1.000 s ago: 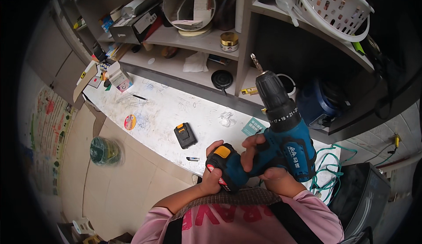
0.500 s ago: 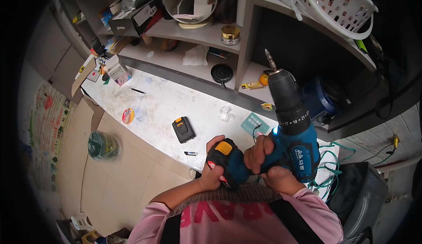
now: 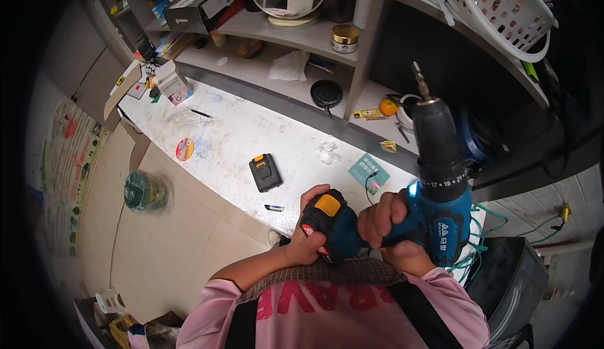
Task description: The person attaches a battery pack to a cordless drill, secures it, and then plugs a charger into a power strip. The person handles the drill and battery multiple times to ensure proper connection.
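Observation:
A blue and black cordless drill (image 3: 437, 154) is held up in front of my chest, its bit pointing away from me and its work light lit. My right hand (image 3: 393, 226) wraps round the handle just below the drill's body. With fingers and thumb, my left hand (image 3: 308, 232) grips the black battery pack (image 3: 326, 214) with a yellow button at the handle's foot; the pack sits against the handle. A second black battery pack (image 3: 265, 172) with an orange button lies on the white desk (image 3: 233, 144), apart from both hands.
Beyond the desk stands a grey shelf unit (image 3: 270, 31) with a white perforated basket (image 3: 503, 19). On the desk lie a green card (image 3: 369, 171), crumpled tissue (image 3: 328, 153), a pen (image 3: 201, 114) and a small box (image 3: 173, 83). A green bin (image 3: 145, 190) stands on the floor.
The drill has shifted slightly right in the picture, with both hands still on it. The view has turned a little, so the desk and shelves appear displaced.

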Available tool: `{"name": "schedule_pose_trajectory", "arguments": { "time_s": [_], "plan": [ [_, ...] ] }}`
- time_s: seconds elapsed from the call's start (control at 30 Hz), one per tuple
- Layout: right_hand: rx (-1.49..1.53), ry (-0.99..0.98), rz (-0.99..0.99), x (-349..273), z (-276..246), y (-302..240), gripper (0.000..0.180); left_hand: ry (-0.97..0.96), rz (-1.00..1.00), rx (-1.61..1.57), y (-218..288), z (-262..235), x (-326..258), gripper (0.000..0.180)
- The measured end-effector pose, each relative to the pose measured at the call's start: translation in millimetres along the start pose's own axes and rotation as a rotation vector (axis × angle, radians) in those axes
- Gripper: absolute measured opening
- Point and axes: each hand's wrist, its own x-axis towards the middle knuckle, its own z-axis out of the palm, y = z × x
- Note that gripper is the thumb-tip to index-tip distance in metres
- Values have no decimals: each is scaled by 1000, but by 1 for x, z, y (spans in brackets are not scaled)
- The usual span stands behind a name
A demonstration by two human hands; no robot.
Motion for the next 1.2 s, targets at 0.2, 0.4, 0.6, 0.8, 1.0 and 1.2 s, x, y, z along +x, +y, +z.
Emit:
{"name": "schedule_pose_trajectory", "arguments": {
  "time_s": [0.2, 0.4, 0.6, 0.8, 1.0, 1.2],
  "plan": [
    [-19, 1, -50, -2, 0, -1, 45, -11, -66, 5, 1, 2, 1, 90],
    [-40, -20, -68, -5, -4, 0, 46, -33, -35, 18, 0, 0, 0, 89],
    [-38, -33, -92, -3, -5, 3, 43, -27, -36, 23, 0, 0, 0, 88],
    [-20, 67, -114, -5, -2, 7, 43, 6, -86, 31, 1, 1, 1, 92],
    [-63, 108, -111, -4, -2, 6, 41, 10, -61, 152, -4, -7, 1, 85],
    [-46, 91, -211, 3, -12, 2, 40, 74, -24, -243, -6, -4, 7, 86]
  ]
}}
